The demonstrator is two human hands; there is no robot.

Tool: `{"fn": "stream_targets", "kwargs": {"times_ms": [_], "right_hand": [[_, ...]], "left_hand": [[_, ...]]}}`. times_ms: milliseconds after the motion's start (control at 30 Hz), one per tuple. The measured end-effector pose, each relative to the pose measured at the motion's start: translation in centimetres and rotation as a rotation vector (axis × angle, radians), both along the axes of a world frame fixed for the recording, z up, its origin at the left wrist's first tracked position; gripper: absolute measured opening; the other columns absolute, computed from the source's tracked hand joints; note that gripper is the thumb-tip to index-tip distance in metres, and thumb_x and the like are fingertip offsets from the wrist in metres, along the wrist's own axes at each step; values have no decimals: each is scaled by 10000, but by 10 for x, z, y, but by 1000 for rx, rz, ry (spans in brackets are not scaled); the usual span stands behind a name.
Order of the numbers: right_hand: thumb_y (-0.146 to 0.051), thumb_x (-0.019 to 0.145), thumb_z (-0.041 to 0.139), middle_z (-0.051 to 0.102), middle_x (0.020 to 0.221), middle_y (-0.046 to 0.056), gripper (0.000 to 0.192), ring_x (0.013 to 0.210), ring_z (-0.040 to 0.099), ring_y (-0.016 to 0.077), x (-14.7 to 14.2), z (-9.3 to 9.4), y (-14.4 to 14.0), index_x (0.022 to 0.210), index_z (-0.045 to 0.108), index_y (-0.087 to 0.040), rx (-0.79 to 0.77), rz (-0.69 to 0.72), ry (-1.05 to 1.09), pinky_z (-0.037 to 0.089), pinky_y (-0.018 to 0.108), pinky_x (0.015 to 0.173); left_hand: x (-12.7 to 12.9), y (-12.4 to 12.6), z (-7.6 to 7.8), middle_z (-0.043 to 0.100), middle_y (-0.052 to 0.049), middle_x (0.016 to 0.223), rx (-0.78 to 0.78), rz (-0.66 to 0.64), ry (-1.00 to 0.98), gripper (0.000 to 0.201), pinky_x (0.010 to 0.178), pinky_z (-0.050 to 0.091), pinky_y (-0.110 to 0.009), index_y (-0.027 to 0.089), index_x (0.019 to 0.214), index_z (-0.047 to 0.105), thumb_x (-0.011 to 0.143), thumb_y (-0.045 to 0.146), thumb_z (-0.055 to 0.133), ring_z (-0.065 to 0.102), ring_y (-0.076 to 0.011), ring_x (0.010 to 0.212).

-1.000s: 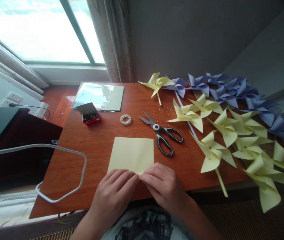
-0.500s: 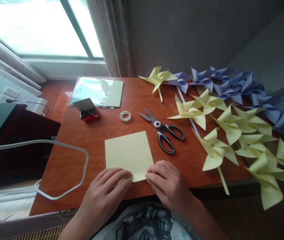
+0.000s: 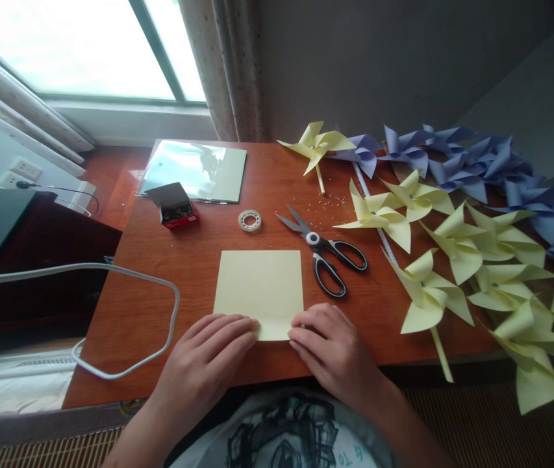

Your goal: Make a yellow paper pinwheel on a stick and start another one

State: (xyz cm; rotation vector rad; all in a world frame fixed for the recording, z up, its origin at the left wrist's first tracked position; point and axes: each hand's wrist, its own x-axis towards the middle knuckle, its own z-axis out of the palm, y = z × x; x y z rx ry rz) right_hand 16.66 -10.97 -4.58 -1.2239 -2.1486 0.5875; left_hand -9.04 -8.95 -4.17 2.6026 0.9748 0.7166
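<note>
A pale yellow square of paper [image 3: 260,289] lies flat on the wooden table [image 3: 169,273] in front of me. My left hand [image 3: 206,361] rests palm down on the sheet's near left corner, fingertips pressing its bottom edge. My right hand [image 3: 332,351] presses the near right corner the same way. Neither hand lifts the sheet. Black-handled scissors [image 3: 328,257] lie just right of the paper, blades pointing away to the left.
A roll of clear tape [image 3: 250,220], a small open red box of pins [image 3: 175,208] and a glossy pad of paper [image 3: 193,172] sit further back. Several yellow pinwheels [image 3: 427,292] and blue pinwheels [image 3: 476,162] cover the table's right side. A white cable [image 3: 125,286] loops at left.
The sheet has been turned back square to the table edge, and my hands have spread apart from its near middle to its two near corners.
</note>
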Motion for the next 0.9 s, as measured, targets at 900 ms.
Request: {"fn": "stream_targets", "kwargs": {"times_ms": [900], "right_hand": [[26,847,691,729,982,92,335,886,617,201,-1,-2,1,1126,677,-159,171,4,148,536,355,775]], "left_hand": [[42,-6,2,761,-33,1057,-150,199,-108,106,889,496,-355,196,1005,657,937,119,631,658,-212,1010]]}}
